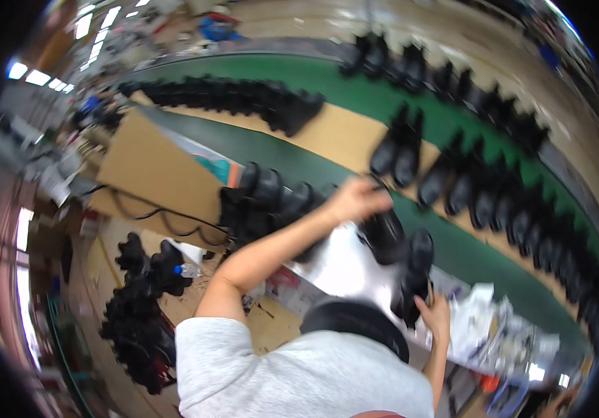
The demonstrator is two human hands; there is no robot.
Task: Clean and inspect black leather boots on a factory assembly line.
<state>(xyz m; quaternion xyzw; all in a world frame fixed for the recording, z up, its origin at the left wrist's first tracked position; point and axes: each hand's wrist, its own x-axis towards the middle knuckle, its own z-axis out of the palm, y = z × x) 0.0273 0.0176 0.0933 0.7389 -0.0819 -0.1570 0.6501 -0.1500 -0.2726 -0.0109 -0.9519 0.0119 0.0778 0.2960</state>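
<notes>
My left hand [362, 200] is closed on the upper part of a black boot [385, 237], holding it over the bench with its rounded end toward me. At the near edge of the bench my right hand [435, 311] is closed at the side of another dark boot [419, 254]. Blur hides whether its fingers grip that boot or a thin thing beside it. Under the left boot lies a bright white work surface [348, 268]. Several more black boots [268, 188] stand close to my left forearm.
Beyond my hands, a tan board strip [348, 136] on the green conveyor [257, 143] carries long rows of black boots [522, 226]. A cardboard sheet [153, 171] stands at left. Crumpled white paper [473, 313] lies at right. A heap of black boots [135, 327] is at lower left.
</notes>
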